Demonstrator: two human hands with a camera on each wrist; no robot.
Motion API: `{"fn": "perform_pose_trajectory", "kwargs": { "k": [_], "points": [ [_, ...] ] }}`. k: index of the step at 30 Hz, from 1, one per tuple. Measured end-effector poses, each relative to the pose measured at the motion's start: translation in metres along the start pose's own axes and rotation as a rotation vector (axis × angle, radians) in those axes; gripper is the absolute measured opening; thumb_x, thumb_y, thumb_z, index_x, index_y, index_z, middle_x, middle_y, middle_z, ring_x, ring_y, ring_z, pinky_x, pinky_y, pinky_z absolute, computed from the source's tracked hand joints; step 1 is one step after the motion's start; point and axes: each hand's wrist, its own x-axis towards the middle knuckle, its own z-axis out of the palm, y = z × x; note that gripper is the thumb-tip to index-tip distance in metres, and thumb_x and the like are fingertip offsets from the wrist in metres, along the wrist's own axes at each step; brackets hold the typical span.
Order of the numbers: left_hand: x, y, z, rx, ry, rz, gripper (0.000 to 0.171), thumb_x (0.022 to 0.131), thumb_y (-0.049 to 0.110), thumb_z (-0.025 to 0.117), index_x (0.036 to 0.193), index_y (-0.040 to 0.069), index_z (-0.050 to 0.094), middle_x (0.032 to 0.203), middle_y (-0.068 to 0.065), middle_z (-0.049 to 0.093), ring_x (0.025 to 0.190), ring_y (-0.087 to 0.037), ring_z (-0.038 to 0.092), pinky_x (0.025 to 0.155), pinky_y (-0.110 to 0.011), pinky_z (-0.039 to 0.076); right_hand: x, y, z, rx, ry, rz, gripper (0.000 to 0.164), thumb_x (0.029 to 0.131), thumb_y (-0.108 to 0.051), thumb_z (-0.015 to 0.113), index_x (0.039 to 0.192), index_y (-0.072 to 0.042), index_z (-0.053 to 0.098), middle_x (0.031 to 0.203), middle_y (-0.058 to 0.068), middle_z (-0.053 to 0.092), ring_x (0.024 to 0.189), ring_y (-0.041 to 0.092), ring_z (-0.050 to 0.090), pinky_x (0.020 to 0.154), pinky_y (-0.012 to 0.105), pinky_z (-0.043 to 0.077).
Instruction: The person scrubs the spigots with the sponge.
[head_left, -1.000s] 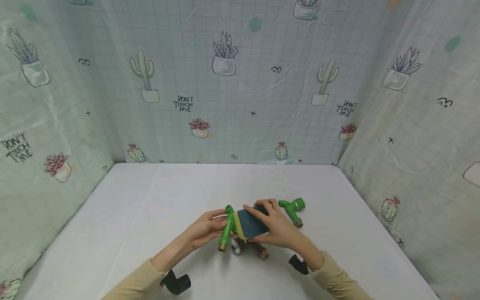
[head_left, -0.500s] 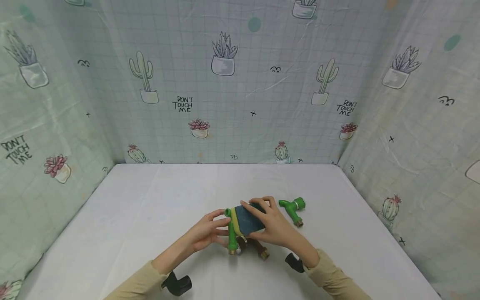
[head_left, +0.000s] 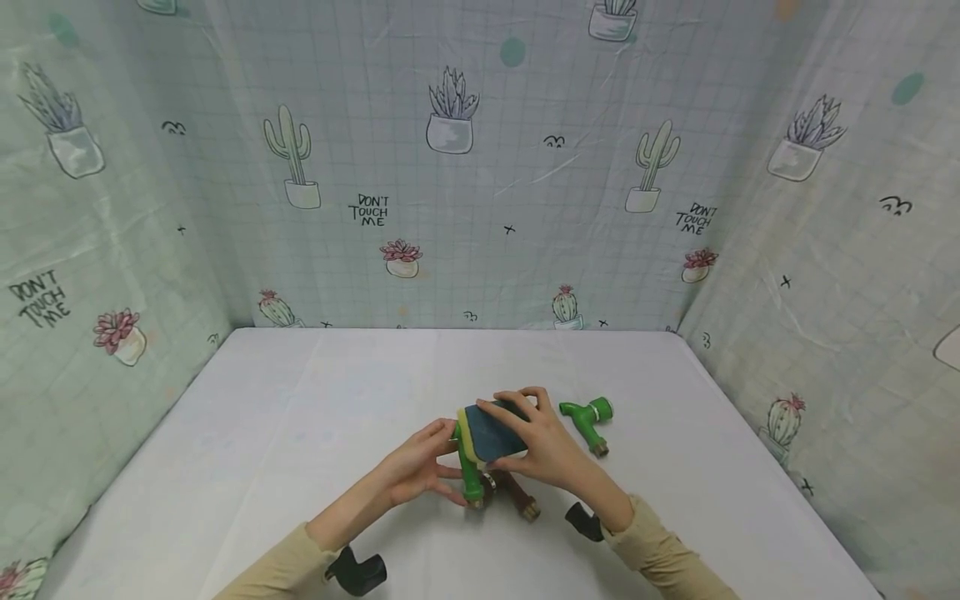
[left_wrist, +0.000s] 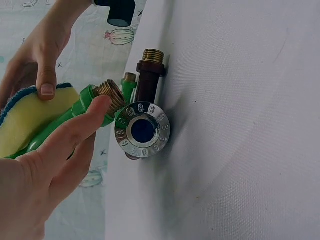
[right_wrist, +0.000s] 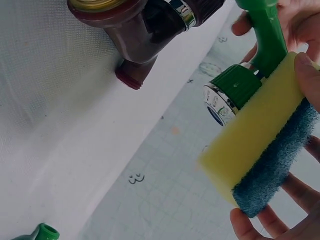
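Observation:
My left hand [head_left: 412, 467] holds a green tap [head_left: 470, 479] a little above the table, its brass threaded end pointing down toward me. In the left wrist view the thumb lies along the tap by the brass thread [left_wrist: 111, 94]. My right hand [head_left: 551, 446] grips a yellow sponge [right_wrist: 255, 137] with a dark blue scouring side, fingers spread over the blue face. The sponge's yellow side presses against the held tap. Past the sponge's edge shows the tap's silver-faced knob [right_wrist: 218, 104] in the right wrist view. A brown tap [head_left: 519, 496] lies just below both hands.
A second green tap [head_left: 588, 421] lies beyond my right hand. Black pipe-like pieces rest near each forearm, one black piece [head_left: 358, 573] at left and another black piece [head_left: 585, 522] at right. Patterned cloth walls [head_left: 480, 192] enclose the white table [head_left: 337, 375].
The green tap has turned in my left hand, its threaded end swinging from lower left to lower right. My right hand has shifted the sponge slightly left and up along the tap.

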Motion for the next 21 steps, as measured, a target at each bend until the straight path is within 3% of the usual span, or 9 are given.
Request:
{"fn": "perform_pose_trajectory", "kwargs": {
  "k": [6,14,21],
  "points": [
    [0.0008,0.0016,0.0024,-0.022,0.002,-0.005,0.056,0.096,0.041,0.030,0.140,0.010,0.011,0.144,-0.027,0.013,0.120,-0.056,0.030,0.078,-0.065,0.043,-0.0007,-0.0007,0.0000,-0.045,0.040,-0.058,0.084,0.060,-0.048,0.077,0.133,-0.029,0.040,0.125,0.002,0.045,0.109,0.024,0.032,0.076,0.035,0.049],
    [0.0024,0.0078,0.0037,-0.047,0.051,0.015,0.064,0.095,0.043,0.031,0.141,0.006,0.006,0.145,-0.027,0.007,0.123,-0.058,0.021,0.081,-0.063,0.042,-0.0036,-0.0019,0.0002,-0.071,0.049,-0.105,0.083,0.061,-0.048,0.076,0.134,-0.030,0.039,0.125,0.002,0.046,0.110,0.025,0.034,0.078,0.037,0.048],
    [0.0010,0.0094,0.0032,-0.066,0.084,0.037,0.062,0.095,0.042,0.034,0.138,0.003,0.012,0.143,-0.030,0.009,0.121,-0.058,0.024,0.080,-0.063,0.042,-0.0075,-0.0032,-0.0010,-0.072,0.036,-0.136,0.082,0.062,-0.048,0.076,0.134,-0.029,0.040,0.127,0.001,0.044,0.111,0.024,0.033,0.079,0.038,0.047]
  ]
}}
